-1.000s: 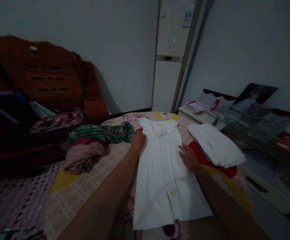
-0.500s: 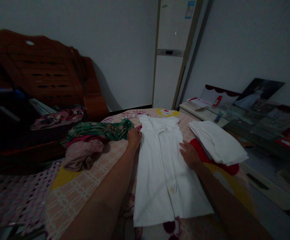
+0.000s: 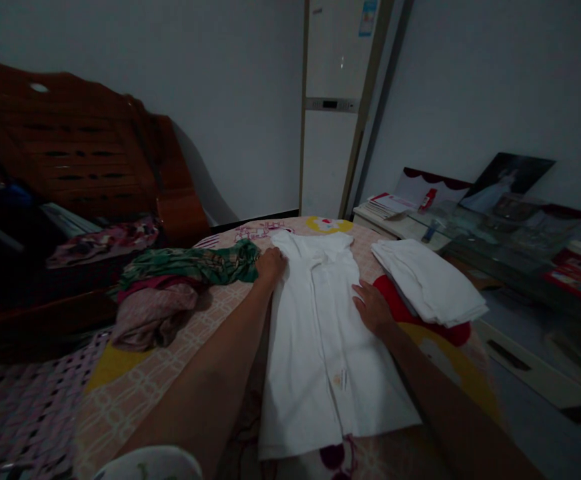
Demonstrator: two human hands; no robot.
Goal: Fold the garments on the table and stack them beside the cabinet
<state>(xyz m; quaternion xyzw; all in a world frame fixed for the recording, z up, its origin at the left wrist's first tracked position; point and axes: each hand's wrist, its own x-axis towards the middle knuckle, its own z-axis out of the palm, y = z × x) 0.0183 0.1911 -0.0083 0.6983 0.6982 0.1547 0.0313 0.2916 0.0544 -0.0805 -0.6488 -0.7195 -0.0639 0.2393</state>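
Note:
A white garment [image 3: 310, 347] lies spread lengthwise on the round table, its sides folded in toward a centre line and a small label near its lower part. At its upper left edge, my left hand [image 3: 271, 265] is closed on the fabric. My right hand [image 3: 373, 307] rests on the right edge with its fingers apart. Green patterned cloth [image 3: 190, 263] lies just left of my left hand, with a pinkish bundle [image 3: 155, 313] below it. Right of my right hand is a folded white stack [image 3: 430, 281] over something red [image 3: 393, 299].
A patterned cloth covers the table [image 3: 115, 400]. The rim of a white cup [image 3: 150, 463] shows at the bottom. A wooden chair [image 3: 85, 153] stands at the left, a glass-topped cabinet [image 3: 500, 247] at the right, and a tall white unit [image 3: 327, 160] behind.
The view has shifted slightly, moving the scene left. My left hand has moved slightly up along the garment's edge. A cup rim has come into view at the bottom.

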